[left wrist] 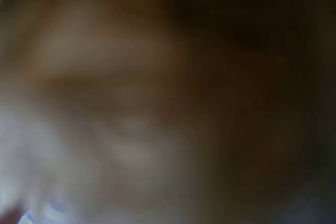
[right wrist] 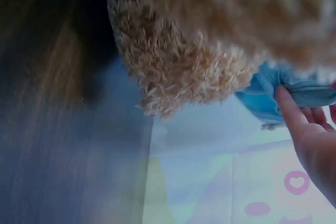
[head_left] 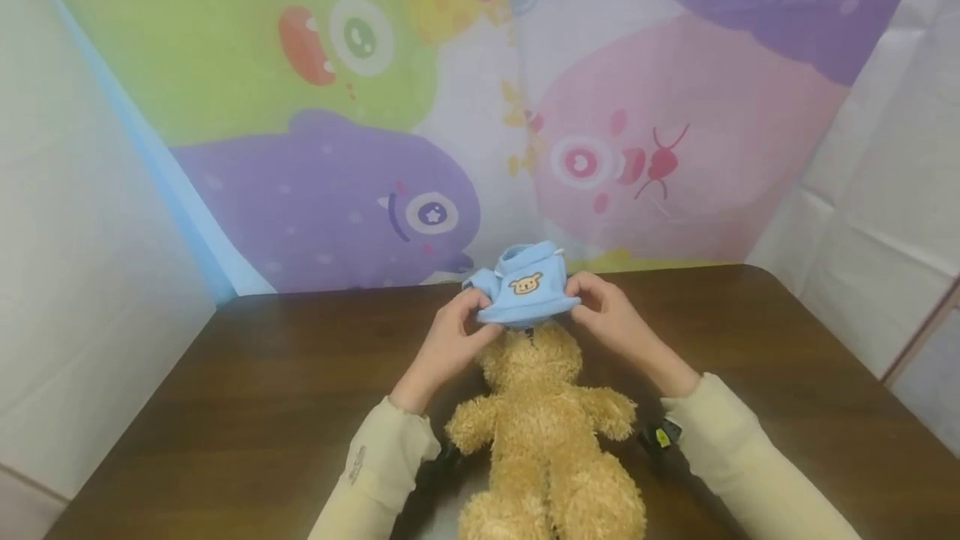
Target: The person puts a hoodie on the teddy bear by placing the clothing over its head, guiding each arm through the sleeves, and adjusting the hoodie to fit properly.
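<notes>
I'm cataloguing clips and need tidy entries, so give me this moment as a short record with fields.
Garment: small blue shirt with an animal-face print
Left hand: pinches the hem at its left side
Right hand: pinches the hem at its right side
Toy: tan teddy bear, the hem at the top of its head
Surface: dark brown table
Backdrop: cartoon-printed sheet
Left wrist view: too blurred to read

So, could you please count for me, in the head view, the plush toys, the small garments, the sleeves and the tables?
Plush bear: 1
Small blue garment: 1
Left sleeve and right sleeve: 2
Brown table: 1
Total: 5
</notes>
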The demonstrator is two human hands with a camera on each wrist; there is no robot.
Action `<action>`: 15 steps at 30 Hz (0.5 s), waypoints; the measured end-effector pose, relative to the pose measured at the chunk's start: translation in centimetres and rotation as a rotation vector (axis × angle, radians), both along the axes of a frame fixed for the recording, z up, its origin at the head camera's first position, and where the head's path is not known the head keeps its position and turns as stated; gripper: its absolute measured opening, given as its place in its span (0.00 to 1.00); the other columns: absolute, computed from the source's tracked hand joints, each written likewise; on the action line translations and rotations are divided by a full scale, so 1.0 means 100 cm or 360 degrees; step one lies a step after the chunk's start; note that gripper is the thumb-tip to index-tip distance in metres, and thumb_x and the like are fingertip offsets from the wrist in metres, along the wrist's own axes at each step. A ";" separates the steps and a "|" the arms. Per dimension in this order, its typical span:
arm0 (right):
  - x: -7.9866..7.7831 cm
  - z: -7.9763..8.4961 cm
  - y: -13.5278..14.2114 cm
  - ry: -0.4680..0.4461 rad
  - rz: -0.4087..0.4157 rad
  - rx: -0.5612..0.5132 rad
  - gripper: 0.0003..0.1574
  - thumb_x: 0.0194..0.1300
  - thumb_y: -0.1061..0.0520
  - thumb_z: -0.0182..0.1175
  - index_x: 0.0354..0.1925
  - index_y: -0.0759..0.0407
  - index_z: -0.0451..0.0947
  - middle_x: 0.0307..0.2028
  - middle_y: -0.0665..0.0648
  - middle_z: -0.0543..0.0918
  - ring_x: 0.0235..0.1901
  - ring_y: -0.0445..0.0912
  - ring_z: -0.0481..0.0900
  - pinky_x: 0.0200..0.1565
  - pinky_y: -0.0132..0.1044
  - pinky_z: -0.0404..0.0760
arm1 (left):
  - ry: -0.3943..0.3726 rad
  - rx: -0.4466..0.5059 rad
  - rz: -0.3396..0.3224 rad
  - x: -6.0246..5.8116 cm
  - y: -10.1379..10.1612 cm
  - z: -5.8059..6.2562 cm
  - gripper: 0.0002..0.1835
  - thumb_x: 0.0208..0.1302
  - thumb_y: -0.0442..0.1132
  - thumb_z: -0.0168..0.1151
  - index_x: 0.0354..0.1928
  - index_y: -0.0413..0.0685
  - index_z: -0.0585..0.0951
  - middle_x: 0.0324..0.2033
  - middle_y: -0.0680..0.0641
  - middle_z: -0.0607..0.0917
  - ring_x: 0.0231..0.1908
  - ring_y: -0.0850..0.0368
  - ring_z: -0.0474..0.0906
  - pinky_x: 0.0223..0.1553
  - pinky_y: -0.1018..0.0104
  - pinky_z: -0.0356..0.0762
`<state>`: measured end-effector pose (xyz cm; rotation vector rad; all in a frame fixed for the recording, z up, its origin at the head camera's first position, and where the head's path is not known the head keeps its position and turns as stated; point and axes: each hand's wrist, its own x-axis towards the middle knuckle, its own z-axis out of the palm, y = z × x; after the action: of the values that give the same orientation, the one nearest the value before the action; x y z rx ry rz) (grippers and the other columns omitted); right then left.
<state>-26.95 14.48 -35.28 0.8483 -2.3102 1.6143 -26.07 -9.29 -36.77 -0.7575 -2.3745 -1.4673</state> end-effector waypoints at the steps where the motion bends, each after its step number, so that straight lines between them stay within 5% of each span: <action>1: -0.002 0.000 0.000 0.0010 -0.0022 -0.0009 0.10 0.49 0.76 0.48 0.30 0.67 0.69 0.33 0.58 0.73 0.38 0.43 0.71 0.42 0.30 0.72 | 0.0005 0.0010 0.0012 -0.001 0.000 0.000 0.07 0.54 0.35 0.61 0.31 0.45 0.72 0.34 0.49 0.75 0.38 0.57 0.70 0.41 0.61 0.71; 4: -0.009 -0.004 -0.002 -0.0009 -0.0046 -0.0021 0.09 0.51 0.76 0.48 0.31 0.68 0.68 0.34 0.59 0.73 0.38 0.44 0.71 0.42 0.29 0.72 | -0.0082 0.0018 0.0037 -0.007 -0.001 -0.002 0.07 0.55 0.36 0.61 0.33 0.45 0.72 0.34 0.49 0.75 0.34 0.58 0.70 0.36 0.61 0.71; 9: -0.013 -0.014 -0.003 -0.0103 -0.0057 0.0098 0.09 0.51 0.76 0.49 0.32 0.68 0.68 0.34 0.59 0.73 0.38 0.48 0.72 0.37 0.29 0.73 | -0.0406 -0.0065 -0.0015 -0.015 -0.004 -0.014 0.06 0.60 0.37 0.57 0.35 0.44 0.71 0.27 0.48 0.73 0.23 0.58 0.68 0.25 0.68 0.67; 15: -0.005 -0.018 -0.004 -0.0195 -0.0117 0.0355 0.09 0.50 0.74 0.48 0.33 0.69 0.69 0.34 0.61 0.74 0.38 0.51 0.72 0.38 0.37 0.71 | -0.0544 -0.0161 -0.0111 -0.017 -0.007 -0.026 0.06 0.64 0.38 0.52 0.38 0.44 0.69 0.23 0.49 0.69 0.23 0.55 0.66 0.27 0.68 0.65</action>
<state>-27.45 14.04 -37.13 0.7157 -2.6117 1.4353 -27.78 -9.97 -39.36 -0.6625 -2.7162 -1.6279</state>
